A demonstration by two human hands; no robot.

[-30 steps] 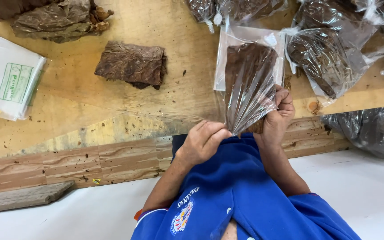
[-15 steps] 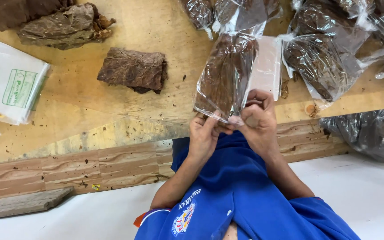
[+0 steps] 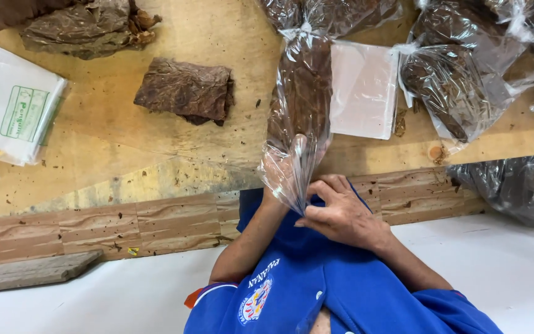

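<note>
At the upper left of the frame lie white printed packets [image 3: 13, 111], then a folded brown leaf bundle [image 3: 183, 91]. At centre the clear bag of leaves [image 3: 301, 105] looks light, crinkly, slippery; best pinched at its twisted neck. Left hand [image 3: 273, 196] mostly hidden, grip unclear; right hand [image 3: 341, 213] pinches the neck.

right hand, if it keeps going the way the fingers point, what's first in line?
The right hand points its fingers toward image left, at the gathered open end of the clear bag of brown leaves, which it seems to be touching already. Beyond that probably lies the left hand, mostly hidden behind the plastic; depth is unclear.
</note>
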